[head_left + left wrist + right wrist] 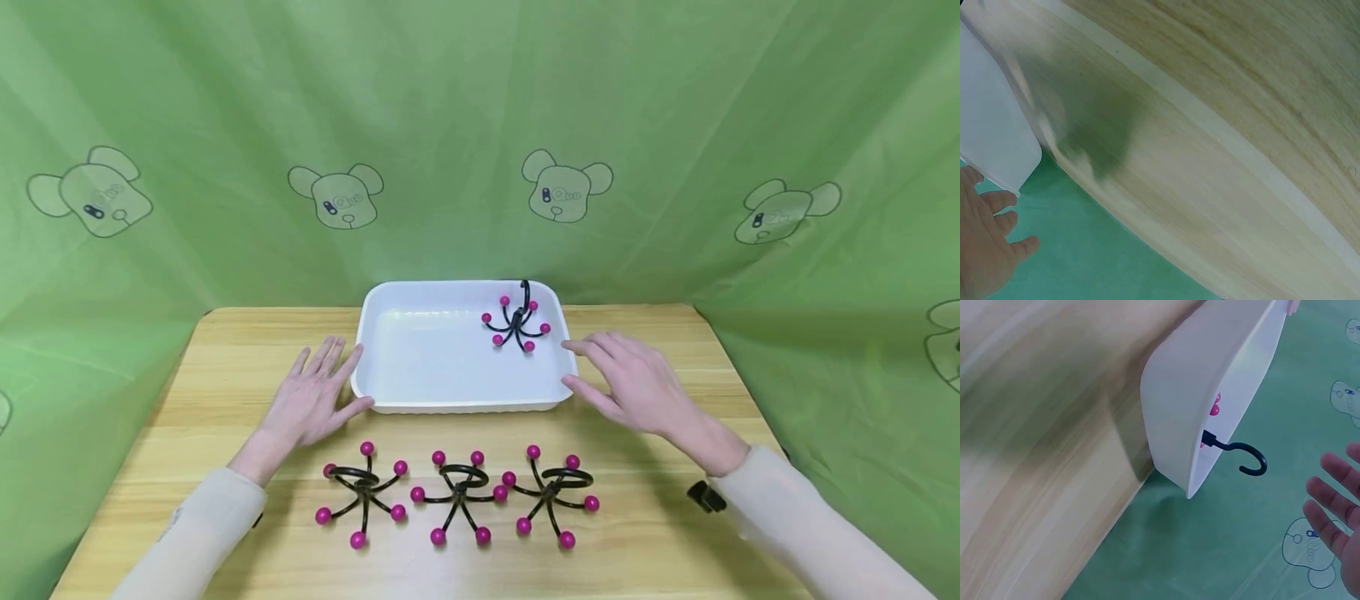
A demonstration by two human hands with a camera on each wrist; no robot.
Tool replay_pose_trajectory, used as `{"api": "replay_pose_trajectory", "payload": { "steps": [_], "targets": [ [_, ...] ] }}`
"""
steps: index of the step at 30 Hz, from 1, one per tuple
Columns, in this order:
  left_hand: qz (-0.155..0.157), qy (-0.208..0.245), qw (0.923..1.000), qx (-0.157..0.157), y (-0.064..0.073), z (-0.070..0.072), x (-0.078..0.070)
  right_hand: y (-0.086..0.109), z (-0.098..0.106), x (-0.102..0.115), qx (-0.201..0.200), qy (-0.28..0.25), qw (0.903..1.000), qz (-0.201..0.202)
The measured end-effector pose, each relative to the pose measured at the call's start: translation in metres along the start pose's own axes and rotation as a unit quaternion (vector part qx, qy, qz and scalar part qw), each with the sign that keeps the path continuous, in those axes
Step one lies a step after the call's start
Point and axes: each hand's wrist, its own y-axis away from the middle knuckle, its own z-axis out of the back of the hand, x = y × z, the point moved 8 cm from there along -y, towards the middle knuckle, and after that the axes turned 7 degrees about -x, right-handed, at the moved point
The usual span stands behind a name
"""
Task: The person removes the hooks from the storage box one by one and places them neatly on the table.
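A white rectangular tray point(427, 407) sits on the wooden table. Inside its right part lies a black hook hanger point(516, 321), its arms tipped with pink balls; its curved hook rises past the rim in the right wrist view. My left hand point(307, 404) is spread at the tray's left side, thumb and fingertips right at the rim. Over by the right side, my right hand point(637, 383) has its fingers extended, thumb and fingertips close to the rim. Neither hand holds anything. Three more such hangers stand in front of the tray: left point(363, 492), middle point(460, 493) and right point(551, 490).
Behind the tray and along both sides hangs a green curtain point(450, 167) printed with bear heads. The wooden table point(645, 550) runs back to it. A small black device point(707, 497) is by the right wrist.
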Motion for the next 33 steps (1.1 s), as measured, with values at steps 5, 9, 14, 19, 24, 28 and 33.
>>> {"api": "replay_pose_trajectory", "payload": {
  "steps": [5, 9, 14, 19, 24, 28, 33],
  "targets": [
    [0.003, 0.003, 1.0000, 0.005, 0.001, 0.000, 0.000, -0.008, -0.008, -0.010, 0.001, -0.004, 0.9998, -0.018],
    [0.004, 0.004, 1.0000, 0.007, 0.001, 0.000, 0.001, -0.013, -0.015, -0.016, 0.003, -0.002, 0.9995, -0.033],
    [0.004, 0.005, 1.0000, 0.006, 0.001, 0.000, 0.001, -0.020, -0.027, -0.027, 0.016, 0.002, 0.9983, -0.056],
    [0.004, 0.005, 1.0000, 0.005, 0.001, 0.000, 0.000, -0.024, -0.045, -0.041, 0.057, 0.009, 0.9936, -0.097],
    [0.003, 0.005, 1.0000, 0.004, 0.000, 0.000, 0.000, -0.027, -0.062, -0.055, 0.089, 0.018, 0.9878, -0.126],
    [0.002, 0.003, 1.0000, 0.003, 0.001, 0.000, 0.001, -0.030, -0.072, -0.064, 0.101, 0.024, 0.9842, -0.143],
    [0.002, 0.004, 1.0000, 0.002, 0.001, 0.000, 0.001, -0.036, -0.082, -0.071, 0.115, 0.028, 0.9807, -0.156]
  ]
}}
